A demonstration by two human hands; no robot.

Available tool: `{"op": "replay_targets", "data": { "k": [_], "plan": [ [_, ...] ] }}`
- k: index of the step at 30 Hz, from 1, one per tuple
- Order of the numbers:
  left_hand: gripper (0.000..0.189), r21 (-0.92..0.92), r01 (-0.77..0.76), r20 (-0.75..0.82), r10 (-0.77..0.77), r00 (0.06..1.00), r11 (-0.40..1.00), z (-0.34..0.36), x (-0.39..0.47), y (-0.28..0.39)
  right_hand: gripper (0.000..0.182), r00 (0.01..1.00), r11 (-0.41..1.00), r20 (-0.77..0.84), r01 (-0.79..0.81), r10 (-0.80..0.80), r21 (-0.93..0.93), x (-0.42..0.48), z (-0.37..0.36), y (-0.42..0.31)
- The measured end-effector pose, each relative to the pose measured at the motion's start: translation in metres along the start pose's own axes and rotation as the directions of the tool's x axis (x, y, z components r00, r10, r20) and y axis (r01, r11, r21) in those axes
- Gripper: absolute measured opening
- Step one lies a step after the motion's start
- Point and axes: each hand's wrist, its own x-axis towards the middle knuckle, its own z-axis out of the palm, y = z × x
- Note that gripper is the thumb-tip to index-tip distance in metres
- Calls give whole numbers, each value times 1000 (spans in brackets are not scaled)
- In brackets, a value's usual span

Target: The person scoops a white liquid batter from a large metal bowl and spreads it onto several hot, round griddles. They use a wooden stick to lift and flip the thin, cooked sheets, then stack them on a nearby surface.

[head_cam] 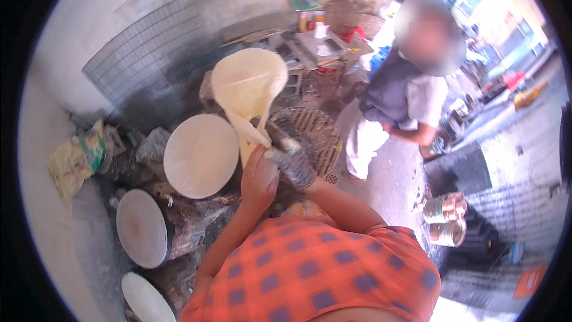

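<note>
A thin, pale, round sheet of flatbread or dough [248, 80] spreads out ahead of me, its near end narrowing and folding towards my hands. My left hand [259, 181], bare, closes on the near edge of this sheet. From the right, my right hand [292, 161], in a dirty knitted glove, pinches the folded edge close beside the left fingers. Part of the fold hides the right fingertips. Just left of my hands lies a round griddle [201, 156] with a pale, even surface. What lies under the sheet is hidden.
Two more round griddles [142, 228] [147, 297] stand at lower left. A round slatted rack [328, 143] sits right of my hands. Another person [397, 94] stands beyond it. A cluttered small table [321, 47] is at the back; cans [447, 208] are at right.
</note>
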Motion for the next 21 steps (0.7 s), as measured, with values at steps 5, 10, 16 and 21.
{"op": "replay_targets", "data": {
  "k": [5, 10, 16, 21],
  "plan": [
    [54, 9, -47, 152, 45, 987, 999, 11, -12, 10, 50, 986, 965, -166, -50, 6, -259, -11, -16, 28],
    [55, 48, -158, 183, 147, 972, 986, 3, -20, -11, 30, 921, 875, -123, -300, 369, 379, -16, -49, 44],
    [65, -727, 687, 470, -725, 503, 5, 10, -11, -111, 31, 919, 812, -3, -347, 394, 470, -23, -85, 23],
    [78, -664, 635, 740, -220, 636, -396, 25, 9, -121, 37, 903, 816, -4, -387, 430, 428, -28, -107, 47]
  ]
}}
